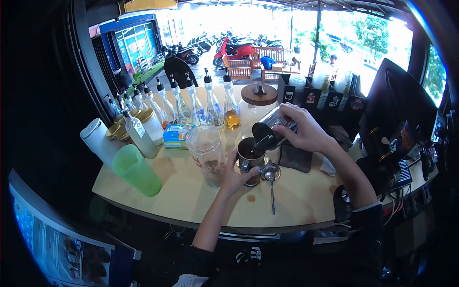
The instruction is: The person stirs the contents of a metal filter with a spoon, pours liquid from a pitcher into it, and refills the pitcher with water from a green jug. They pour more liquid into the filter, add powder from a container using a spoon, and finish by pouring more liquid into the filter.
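Observation:
My left hand (234, 177) is wrapped round a metal cup (251, 149) that stands upright on the counter. Tilted over its mouth is a shiny metal container with a dark opening (266, 137), gripped from above by my right hand (302, 128). The two rims overlap in this view, and any flow between them is hard to see. Just right of the cup, a metal spoon (272, 193) lies with its bowl by a small round metal piece. Close to my left hand stands a clear plastic jar (204, 148) with brown contents low inside.
Pump bottles (210, 103) line the counter's far edge. At left are a tilted green cup (137, 171), a slim bottle (139, 136) and a blue-green box (177, 137). A wood-lidded jar (259, 95), dark cloth (295, 158) and cup holder (330, 98) sit beyond my right hand.

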Motion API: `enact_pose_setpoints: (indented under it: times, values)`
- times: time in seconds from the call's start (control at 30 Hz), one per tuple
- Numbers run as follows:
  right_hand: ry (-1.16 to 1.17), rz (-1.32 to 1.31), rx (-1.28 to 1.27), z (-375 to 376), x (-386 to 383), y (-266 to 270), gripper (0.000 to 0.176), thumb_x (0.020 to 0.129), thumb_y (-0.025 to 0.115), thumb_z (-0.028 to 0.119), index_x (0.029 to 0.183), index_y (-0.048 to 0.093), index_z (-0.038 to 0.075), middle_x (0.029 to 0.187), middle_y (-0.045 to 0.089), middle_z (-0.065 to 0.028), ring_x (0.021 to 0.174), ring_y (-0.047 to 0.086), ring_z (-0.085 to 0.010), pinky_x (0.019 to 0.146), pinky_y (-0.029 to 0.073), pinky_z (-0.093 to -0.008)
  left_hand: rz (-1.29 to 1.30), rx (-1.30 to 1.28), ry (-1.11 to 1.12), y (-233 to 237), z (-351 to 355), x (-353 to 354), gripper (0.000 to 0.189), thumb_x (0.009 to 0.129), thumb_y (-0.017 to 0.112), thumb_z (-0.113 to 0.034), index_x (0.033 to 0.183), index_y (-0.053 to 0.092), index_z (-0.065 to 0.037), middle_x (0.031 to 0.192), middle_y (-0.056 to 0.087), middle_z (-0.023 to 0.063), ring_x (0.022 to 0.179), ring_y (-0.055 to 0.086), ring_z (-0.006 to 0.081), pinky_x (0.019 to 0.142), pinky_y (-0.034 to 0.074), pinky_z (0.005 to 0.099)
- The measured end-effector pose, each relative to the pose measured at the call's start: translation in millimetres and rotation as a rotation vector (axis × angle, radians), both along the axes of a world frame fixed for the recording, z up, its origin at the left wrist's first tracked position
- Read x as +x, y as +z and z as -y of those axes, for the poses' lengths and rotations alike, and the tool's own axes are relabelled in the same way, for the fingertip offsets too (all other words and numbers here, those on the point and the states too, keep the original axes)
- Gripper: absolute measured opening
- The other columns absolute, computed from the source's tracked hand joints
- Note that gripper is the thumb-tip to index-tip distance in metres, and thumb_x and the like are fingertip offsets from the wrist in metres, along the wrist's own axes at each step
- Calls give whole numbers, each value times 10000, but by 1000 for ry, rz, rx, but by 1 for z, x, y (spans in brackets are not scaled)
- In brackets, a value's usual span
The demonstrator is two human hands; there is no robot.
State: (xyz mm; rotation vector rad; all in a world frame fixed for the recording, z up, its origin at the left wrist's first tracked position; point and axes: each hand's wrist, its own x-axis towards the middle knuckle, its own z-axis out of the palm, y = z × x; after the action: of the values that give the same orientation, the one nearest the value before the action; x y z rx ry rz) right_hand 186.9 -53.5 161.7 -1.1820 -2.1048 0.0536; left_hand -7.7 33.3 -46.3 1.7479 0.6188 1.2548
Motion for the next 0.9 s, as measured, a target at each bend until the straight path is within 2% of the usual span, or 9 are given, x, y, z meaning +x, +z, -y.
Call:
enact_pose_setpoints:
  times: [0.13,0.2,0.23,0.33,0.4,0.63,0.73,0.8,0.9]
  values:
    - [38,106,58,-8,-8,3,246,838,650,121,874,453,-21,780,512,-149,718,549,-305,670,457,-394,0,-21,-6,-2,-1,1,830,663,865,-249,1341,437,-36,1288,513,114,1236,483,242,1061,370,379]
    - [73,100,78,-13,-11,0,247,848,650,149,831,447,10,736,439,-112,683,453,-268,638,373,-378,18,-15,-8,-3,0,2,827,664,864,-250,1340,437,-36,1288,512,114,1238,481,241,1062,368,380]
    - [73,100,78,-14,-12,1,247,848,650,149,831,447,10,736,439,-112,683,453,-268,638,373,-378,35,-8,-11,-2,0,2,825,665,862,-251,1338,437,-37,1288,512,113,1239,478,240,1063,365,380]
    - [99,135,68,-16,-16,2,243,853,645,151,831,448,8,736,446,-118,710,474,-280,672,397,-382,24,-4,-10,-3,-1,1,824,664,861,-250,1338,437,-38,1286,514,111,1243,475,240,1064,362,382]
    - [108,191,90,-17,-18,2,205,829,616,91,842,442,-17,788,502,-159,782,532,-351,763,423,-446,23,-7,-9,-3,0,2,823,664,860,-249,1338,438,-38,1283,515,111,1242,476,240,1064,361,383]
    - [137,258,88,-18,-21,9,191,816,617,83,850,454,-11,789,502,-153,794,528,-344,766,411,-460,22,13,-25,4,1,1,811,670,852,-230,1339,439,-34,1275,519,110,1236,482,240,1069,356,387]
    - [110,270,-11,-16,-22,11,219,823,626,135,841,461,-8,803,483,-136,837,505,-314,856,391,-427,32,-2,-43,4,2,0,816,667,854,-218,1341,436,-31,1286,515,114,1242,479,242,1072,353,388]
    - [125,310,105,-18,-20,7,210,822,624,128,864,469,-7,824,491,-136,866,510,-319,892,388,-432,32,-14,-37,1,1,1,817,664,856,-214,1341,436,-31,1294,512,117,1245,477,242,1074,352,387]
    - [105,333,115,-18,-17,6,205,823,624,124,887,478,-4,861,507,-138,912,513,-319,932,376,-435,24,-29,-18,1,2,1,816,661,858,-211,1338,440,-30,1298,514,121,1245,478,240,1073,355,385]
